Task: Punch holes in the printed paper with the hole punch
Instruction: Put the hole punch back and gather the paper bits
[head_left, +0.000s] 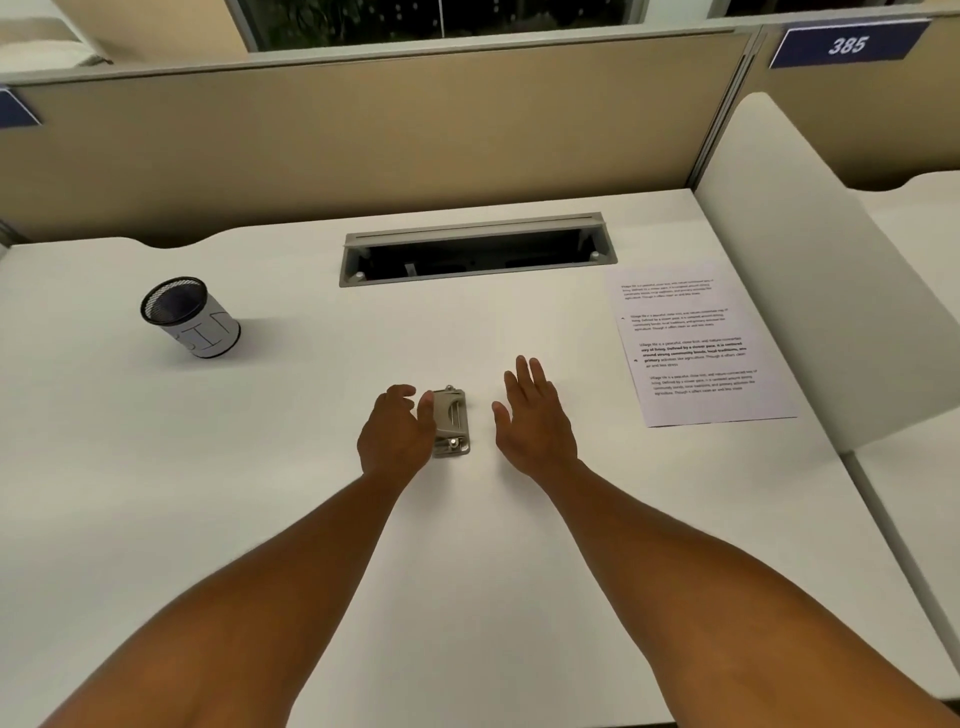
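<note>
Head view: hole punch lies flat on the white bench, between the person's two hands. Left hand rests against the punch's left edge, fingers loosely curled, thumb laid on the lever; whether this is a firm grip cannot be told. Right hand hovers just to the right of the punch, fingers straight and spread, holding nothing.

Printed paper lies flat, well apart, forward and to the right of the right hand, near the bench edge. A mesh cup stands far forward-left of the left hand.

Handling, as judged: the punch appears metal, rigid and fairly heavy; take it across the base and lever. The single sheet is light and limp and may slide; lift it by one edge and feed that edge squarely into the slot.
</note>
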